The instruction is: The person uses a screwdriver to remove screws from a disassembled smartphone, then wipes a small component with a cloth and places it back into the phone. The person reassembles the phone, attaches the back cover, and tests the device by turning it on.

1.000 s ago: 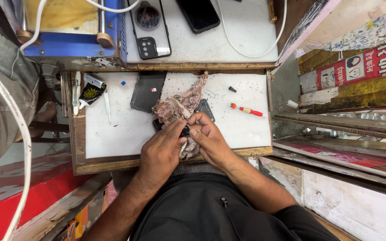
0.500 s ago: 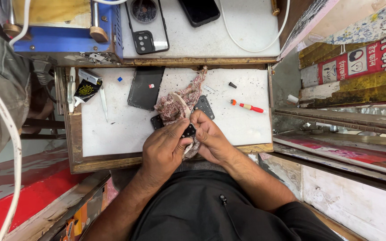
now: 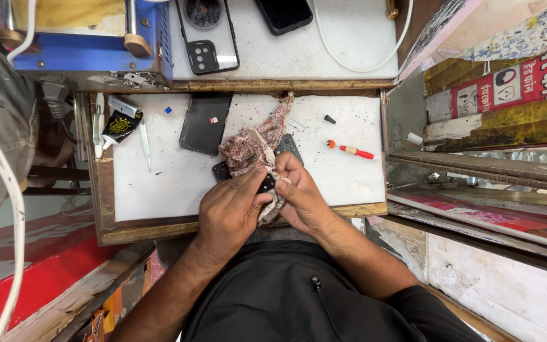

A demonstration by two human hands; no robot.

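— Since half a second ago almost nothing has moved: our two hands stay pressed together over the same small dark phone (image 3: 266,183), only the whole desk sits a little lower in the view.

— Yes, we see it the same. We hold the phone between both hands, just above the near edge of the white work board (image 3: 159,190). Our left hand (image 3: 229,212) is closed around its left side, and our right hand (image 3: 302,196) grips it from the right, with the fingers bent over it. A patterned cloth (image 3: 251,145) is caught in the same grip; it runs from our fingers up and away across the board.

— And what lies around it?

— Under the cloth we see another dark phone part (image 3: 288,147), half covered. To the left of the cloth a flat dark back cover (image 3: 205,125) lies alone on the board. To the right, well apart from our hands, we have a small screwdriver with a red handle (image 3: 351,149). On the far left edge lies a white tool (image 3: 144,144) beside a small black packet (image 3: 119,125).

— On the upper shelf (image 3: 349,38), beyond the board, we see a clear phone case (image 3: 207,35), a black phone (image 3: 284,12), a white cable (image 3: 356,60) and a blue machine (image 3: 90,47)
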